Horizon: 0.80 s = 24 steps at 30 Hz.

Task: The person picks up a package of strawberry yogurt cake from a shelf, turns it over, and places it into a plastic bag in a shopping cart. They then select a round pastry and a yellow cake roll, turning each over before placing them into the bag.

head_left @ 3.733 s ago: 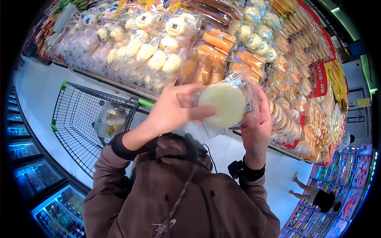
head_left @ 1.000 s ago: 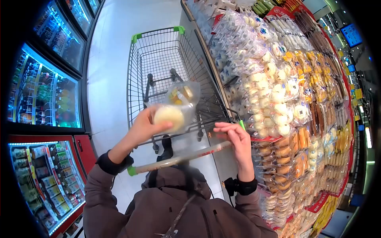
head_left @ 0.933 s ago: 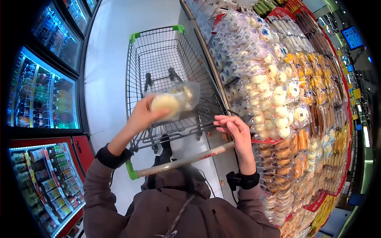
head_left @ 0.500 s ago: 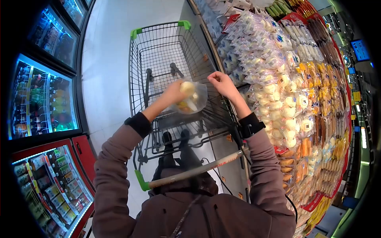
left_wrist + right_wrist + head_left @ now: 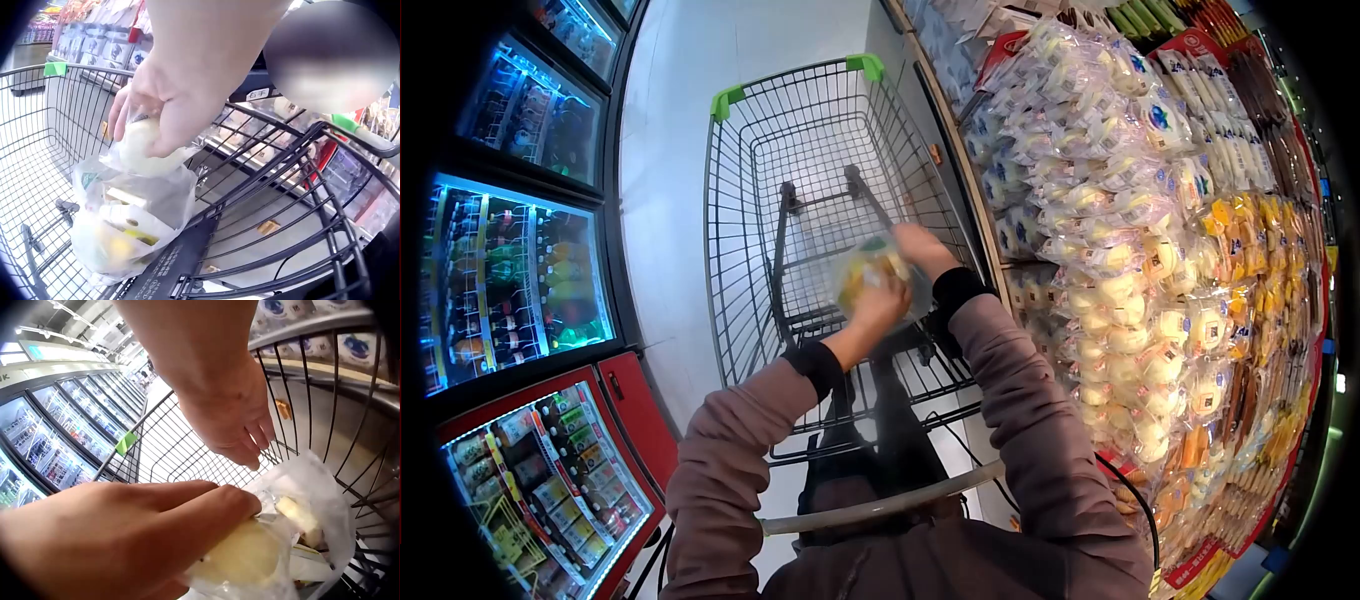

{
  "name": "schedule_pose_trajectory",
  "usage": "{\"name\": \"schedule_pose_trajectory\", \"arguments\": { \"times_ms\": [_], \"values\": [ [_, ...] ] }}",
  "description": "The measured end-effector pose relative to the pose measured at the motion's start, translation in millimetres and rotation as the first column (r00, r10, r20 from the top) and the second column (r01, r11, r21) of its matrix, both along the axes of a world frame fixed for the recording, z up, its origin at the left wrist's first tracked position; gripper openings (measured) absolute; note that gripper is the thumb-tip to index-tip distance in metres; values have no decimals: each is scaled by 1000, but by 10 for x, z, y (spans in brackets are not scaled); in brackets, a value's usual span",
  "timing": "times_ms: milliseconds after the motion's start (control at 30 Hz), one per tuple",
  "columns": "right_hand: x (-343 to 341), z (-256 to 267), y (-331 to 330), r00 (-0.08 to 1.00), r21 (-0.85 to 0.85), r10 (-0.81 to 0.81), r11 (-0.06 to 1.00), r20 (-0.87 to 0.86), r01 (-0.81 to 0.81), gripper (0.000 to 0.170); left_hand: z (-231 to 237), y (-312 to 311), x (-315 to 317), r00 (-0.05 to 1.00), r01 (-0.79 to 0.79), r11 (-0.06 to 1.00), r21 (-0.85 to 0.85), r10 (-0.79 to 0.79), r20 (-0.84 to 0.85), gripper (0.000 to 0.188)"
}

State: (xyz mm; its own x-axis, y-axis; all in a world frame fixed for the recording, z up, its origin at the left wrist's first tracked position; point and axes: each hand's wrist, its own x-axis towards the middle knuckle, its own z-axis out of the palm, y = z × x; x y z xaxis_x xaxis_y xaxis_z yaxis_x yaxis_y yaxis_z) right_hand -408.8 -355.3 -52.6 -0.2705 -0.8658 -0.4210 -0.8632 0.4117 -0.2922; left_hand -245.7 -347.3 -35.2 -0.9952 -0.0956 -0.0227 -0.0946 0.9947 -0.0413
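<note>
My left hand [image 5: 172, 115] grips a round, flat, pale bun [image 5: 240, 556] in a clear wrapper. The bun is right at the mouth of a translucent plastic bag [image 5: 137, 234], overlapping its opening in the left wrist view. Inside the bag show yellow items and pale, bread-like pieces. My right hand [image 5: 234, 419] is on the bag's far side, its fingers loosely extended and holding nothing, with the fingertips close to the bag's edge. In the head view, the left hand [image 5: 882, 303] largely covers the bun, and both hands are low inside the shopping cart.
The wire cart [image 5: 730, 190] has green corners and a pale handle bar [image 5: 880, 508] near my body. Stacked packaged buns [image 5: 1100, 200] fill the display at right, its edge [image 5: 950, 130] beside the cart. Lit drink coolers [image 5: 520, 280] line the left, across a strip of floor [image 5: 665, 230].
Both hands held the wrapped bun before the shelf; I have since turned to the cart. The left hand alone has carried the bun down to the bag, and the right hand has followed to its edge.
</note>
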Motion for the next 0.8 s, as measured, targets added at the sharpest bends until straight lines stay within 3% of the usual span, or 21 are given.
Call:
{"name": "schedule_pose_trajectory", "arguments": {
  "times_ms": [100, 133, 233, 333, 367, 467, 567, 733, 800],
  "values": [
    [44, -288, 94, 998, -227, 48, 972, -52, -58, 13, -317, 41, -143, 996, -90, 993, -80, 89, -10, 30],
    [57, -327, 70, 993, -116, 67, 990, -96, -78, 13, -376, 44, -183, 993, -115, 989, -96, 116, -2, 30],
    [47, -310, 49, 998, -26, 8, 1000, -56, -9, 20, -539, -14, -254, 999, -30, 974, -225, 36, 25, 28],
    [2, -335, 89, 996, -16, 68, 998, -50, -69, 21, -770, 2, -302, 987, -127, 955, -268, 149, 62, 29],
    [-7, -348, 105, 997, -47, 58, 997, -54, -60, 20, -846, -11, -312, 975, -123, 962, -245, 163, 148, 30],
    [-43, -460, 124, 998, -97, 20, 995, -57, -26, 20, -673, -109, -404, 910, -155, 963, -222, 227, 348, 34],
    [-51, -496, 96, 998, -52, -35, 998, -53, 32, 20, -738, -72, -492, 845, -237, 930, -281, 340, 413, 39],
    [-41, -319, -26, 981, 10, -169, 985, -92, 171, 19, -1097, 158, -566, 869, -250, 936, -249, 330, 368, 41],
    [-59, -56, 16, 989, 67, -122, 990, -87, 128, 20, -1035, 163, -659, 843, -366, 890, -271, 441, 310, 40]
  ]
}}
